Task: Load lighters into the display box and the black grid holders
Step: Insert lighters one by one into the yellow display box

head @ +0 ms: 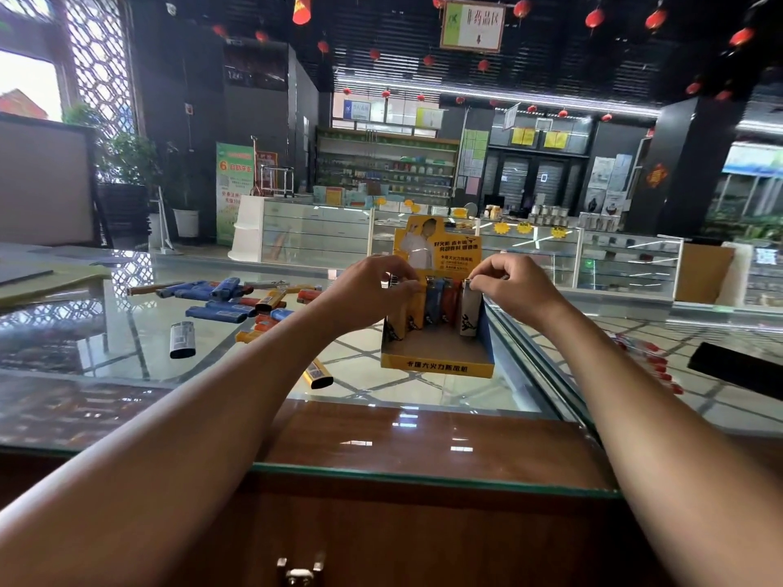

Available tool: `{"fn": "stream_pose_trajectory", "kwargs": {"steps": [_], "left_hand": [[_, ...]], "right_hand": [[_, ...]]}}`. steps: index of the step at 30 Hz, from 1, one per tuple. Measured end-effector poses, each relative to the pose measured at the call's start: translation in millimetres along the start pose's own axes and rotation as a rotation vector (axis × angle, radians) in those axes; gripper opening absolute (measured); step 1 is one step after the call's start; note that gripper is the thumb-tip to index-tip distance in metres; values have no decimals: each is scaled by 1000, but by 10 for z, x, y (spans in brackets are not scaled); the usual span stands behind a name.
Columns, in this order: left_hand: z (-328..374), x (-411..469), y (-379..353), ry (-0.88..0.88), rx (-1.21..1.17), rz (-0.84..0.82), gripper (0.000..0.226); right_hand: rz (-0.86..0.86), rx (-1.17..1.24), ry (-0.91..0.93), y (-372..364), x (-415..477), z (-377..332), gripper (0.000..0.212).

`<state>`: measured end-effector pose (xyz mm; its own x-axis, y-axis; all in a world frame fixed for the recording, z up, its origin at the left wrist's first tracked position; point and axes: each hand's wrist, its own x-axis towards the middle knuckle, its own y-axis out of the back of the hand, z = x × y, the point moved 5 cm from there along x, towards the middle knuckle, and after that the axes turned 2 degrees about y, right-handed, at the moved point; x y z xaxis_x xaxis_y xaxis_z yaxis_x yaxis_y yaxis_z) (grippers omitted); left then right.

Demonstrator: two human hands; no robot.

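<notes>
Left hand point(373, 286) fingers pinch left-end lighter point(396, 328), right hand point(515, 281) fingers pinch white lighter point(469, 315), apparently bracing back row point(438, 305) upright in yellow display box point(436, 363); loose lighters point(229, 302) lie on glass surface point(127, 349) at left.

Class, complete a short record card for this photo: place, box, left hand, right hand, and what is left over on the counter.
Place: shop, glass counter
Box: yellow display box, one row of lighters standing at its back
Left hand: grips yellow lighter at row's left end
Right hand: pinches top of white lighter at row's right end
Left over: loose lighters lying left of the box
</notes>
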<state>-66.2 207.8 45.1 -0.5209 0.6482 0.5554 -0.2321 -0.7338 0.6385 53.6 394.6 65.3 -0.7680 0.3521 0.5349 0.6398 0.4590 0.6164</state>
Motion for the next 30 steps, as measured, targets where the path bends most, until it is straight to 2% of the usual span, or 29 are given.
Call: {"fn": "stream_pose_trajectory", "kwargs": {"steps": [20,26,30], "left_hand": [[12,-10,14,-6,24,-7,19],[16,-2,9,5,25,-4,18],[33,-17,17,8,28,-9,19]], "right_hand": [[36,15,19,14,-24,-29,3],[81,5,175,-37,-72,-240,3],[17,-93,285,-171,-120,-437,5]]}}
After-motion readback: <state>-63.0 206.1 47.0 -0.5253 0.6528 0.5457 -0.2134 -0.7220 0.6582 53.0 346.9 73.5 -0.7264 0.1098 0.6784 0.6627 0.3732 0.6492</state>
